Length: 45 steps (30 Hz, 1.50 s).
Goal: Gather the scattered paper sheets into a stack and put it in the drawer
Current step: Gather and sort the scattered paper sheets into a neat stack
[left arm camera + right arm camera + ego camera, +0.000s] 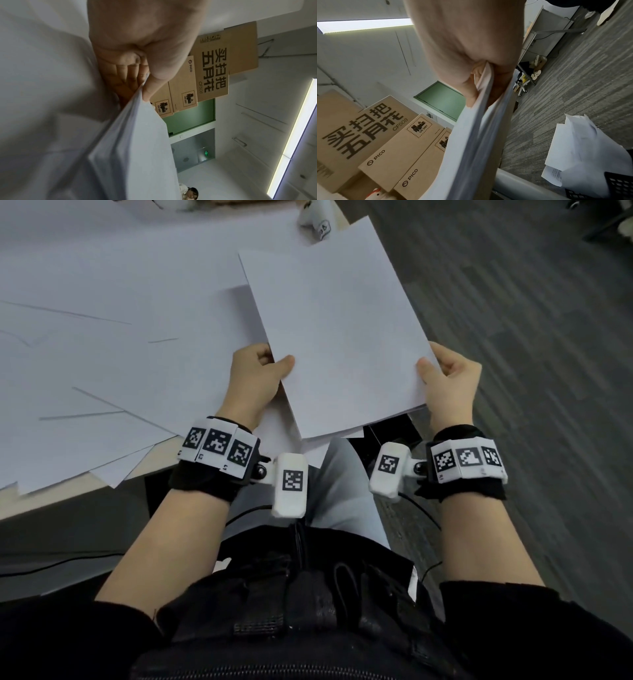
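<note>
A stack of white paper sheets is held up over the desk's right edge, tilted clockwise. My left hand pinches its near-left edge, thumb on top and fingers beneath. My right hand grips the near-right corner the same way. In the left wrist view the thumb presses on the stack's edge. The right wrist view shows the thumb and the stack side-on, its sheets slightly fanned. More loose sheets lie spread on the desk to the left. No drawer is in view.
The desk's light front edge runs at lower left. Grey carpet is to the right. Brown cardboard boxes stand beyond the desk. A black mesh bin with crumpled paper sits on the floor. A small white object stands at the desk's far edge.
</note>
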Tool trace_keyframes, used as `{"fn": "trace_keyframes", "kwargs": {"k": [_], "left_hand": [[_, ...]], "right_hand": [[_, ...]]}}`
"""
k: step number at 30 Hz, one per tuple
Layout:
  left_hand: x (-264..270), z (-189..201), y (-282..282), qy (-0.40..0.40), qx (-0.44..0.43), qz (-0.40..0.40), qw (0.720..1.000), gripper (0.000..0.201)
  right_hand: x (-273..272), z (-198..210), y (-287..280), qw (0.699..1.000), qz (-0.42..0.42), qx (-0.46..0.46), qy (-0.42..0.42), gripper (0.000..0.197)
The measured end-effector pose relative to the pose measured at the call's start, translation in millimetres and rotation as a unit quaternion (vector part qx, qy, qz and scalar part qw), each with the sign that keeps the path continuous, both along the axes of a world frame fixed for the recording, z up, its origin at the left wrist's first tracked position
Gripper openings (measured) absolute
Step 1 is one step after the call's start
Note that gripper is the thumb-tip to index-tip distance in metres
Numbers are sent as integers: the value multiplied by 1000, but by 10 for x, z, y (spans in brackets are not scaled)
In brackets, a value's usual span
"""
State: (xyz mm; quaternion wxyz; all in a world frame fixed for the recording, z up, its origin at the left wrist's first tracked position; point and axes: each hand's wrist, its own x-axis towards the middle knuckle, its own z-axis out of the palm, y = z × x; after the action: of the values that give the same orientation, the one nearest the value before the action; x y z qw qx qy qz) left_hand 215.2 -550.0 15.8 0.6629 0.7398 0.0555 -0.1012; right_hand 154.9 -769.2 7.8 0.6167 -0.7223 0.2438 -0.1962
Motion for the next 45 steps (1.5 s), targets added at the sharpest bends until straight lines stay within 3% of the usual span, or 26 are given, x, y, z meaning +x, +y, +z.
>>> {"fn": "trace_keyframes", "kwargs": {"k": [9, 20, 33, 37, 40, 42, 45], "left_hand": [[23, -73, 15, 18, 54, 18, 998, 12], [18, -17, 72, 10, 140, 10, 990, 44], [-47, 17, 51, -2, 155, -22, 988, 19], [-80, 61, 102, -4, 161, -44, 986, 9], [-117, 129, 201, -13, 135, -41, 990, 21], [-161, 191, 306, -13, 109, -34, 993, 14], [-219, 250, 521, -12, 103, -24, 994, 36]], "right_hand": [[45, -75, -78, 999, -27, -34, 24, 34], [23, -115, -100, 988, -105, -105, 33, 26], [-46, -10, -32, 983, -114, -128, 58, 29], [-47, 127, 111, 982, -137, -131, 22, 21], [-32, 208, 326, 987, -102, -124, -17, 17], [-2, 241, 506, 991, -65, -112, -43, 18], [70, 258, 790, 995, 6, -95, -41, 16]]}}
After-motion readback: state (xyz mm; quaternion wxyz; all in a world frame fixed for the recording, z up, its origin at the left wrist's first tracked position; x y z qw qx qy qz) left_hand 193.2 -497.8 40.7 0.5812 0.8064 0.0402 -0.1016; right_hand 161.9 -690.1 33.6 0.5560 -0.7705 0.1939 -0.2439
